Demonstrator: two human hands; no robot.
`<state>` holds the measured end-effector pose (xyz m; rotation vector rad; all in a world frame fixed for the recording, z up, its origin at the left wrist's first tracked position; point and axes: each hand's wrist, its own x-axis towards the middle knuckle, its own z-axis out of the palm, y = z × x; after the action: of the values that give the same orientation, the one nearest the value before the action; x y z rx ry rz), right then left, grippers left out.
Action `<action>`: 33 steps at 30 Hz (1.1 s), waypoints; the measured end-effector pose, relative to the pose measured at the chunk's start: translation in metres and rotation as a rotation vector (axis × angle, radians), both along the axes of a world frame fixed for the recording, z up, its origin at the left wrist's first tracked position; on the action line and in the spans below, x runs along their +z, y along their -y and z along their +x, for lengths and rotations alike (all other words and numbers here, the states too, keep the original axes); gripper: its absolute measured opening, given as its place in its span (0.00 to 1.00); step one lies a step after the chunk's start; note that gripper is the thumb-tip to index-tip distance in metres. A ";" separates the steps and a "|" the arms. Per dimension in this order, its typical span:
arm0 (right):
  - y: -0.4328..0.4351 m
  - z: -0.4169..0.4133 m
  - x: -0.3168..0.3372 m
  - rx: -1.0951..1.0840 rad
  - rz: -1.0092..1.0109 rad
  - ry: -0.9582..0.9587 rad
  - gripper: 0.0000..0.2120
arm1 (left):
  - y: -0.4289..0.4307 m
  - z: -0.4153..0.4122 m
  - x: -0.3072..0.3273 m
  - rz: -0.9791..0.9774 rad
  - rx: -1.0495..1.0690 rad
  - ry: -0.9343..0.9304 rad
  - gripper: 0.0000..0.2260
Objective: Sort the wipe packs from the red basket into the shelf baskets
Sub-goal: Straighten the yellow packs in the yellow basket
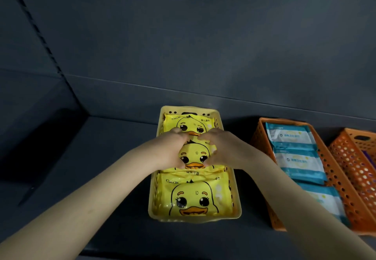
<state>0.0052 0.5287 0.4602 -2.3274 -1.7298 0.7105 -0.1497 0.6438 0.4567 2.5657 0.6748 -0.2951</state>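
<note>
Running dim overall, brightening only around the left grip (173,149) and right grip (221,147) and on the yellow packs (195,196) between and below them. Glinting softly off the glossy wrapper just below both grips. Throwing a deep black shadow across the shelf (114,158) well left of the left grip. Fading to murky grey-blue above the grips. Bending straight lines toward the edges. Smearing the orange basket (333,178) right of the right grip.

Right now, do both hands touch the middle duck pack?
Touching. Head view: left hand and right hand grip the middle duck pack by its sides.
</note>
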 end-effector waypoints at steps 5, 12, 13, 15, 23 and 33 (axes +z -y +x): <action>-0.008 0.001 0.001 0.010 -0.088 -0.001 0.38 | -0.002 0.010 0.002 0.068 -0.053 -0.159 0.38; -0.010 0.001 -0.002 0.000 -0.122 0.000 0.37 | -0.006 0.015 0.008 0.084 -0.117 -0.282 0.38; -0.008 0.000 -0.004 -0.028 -0.107 -0.005 0.37 | -0.007 0.017 0.008 0.106 -0.129 -0.314 0.38; -0.006 -0.002 -0.007 -0.065 -0.085 -0.017 0.36 | -0.008 0.022 0.010 0.148 -0.148 -0.385 0.39; -0.014 -0.005 -0.006 -0.049 -0.132 0.032 0.35 | -0.010 0.027 0.010 0.133 -0.145 -0.385 0.40; 0.037 -0.014 0.012 -0.025 0.085 -0.131 0.25 | 0.007 -0.029 0.012 -0.254 0.110 0.094 0.25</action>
<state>-0.0092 0.4916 0.4727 -2.1901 -1.6394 0.7516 -0.1783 0.6373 0.4689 2.2774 0.6935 -0.2074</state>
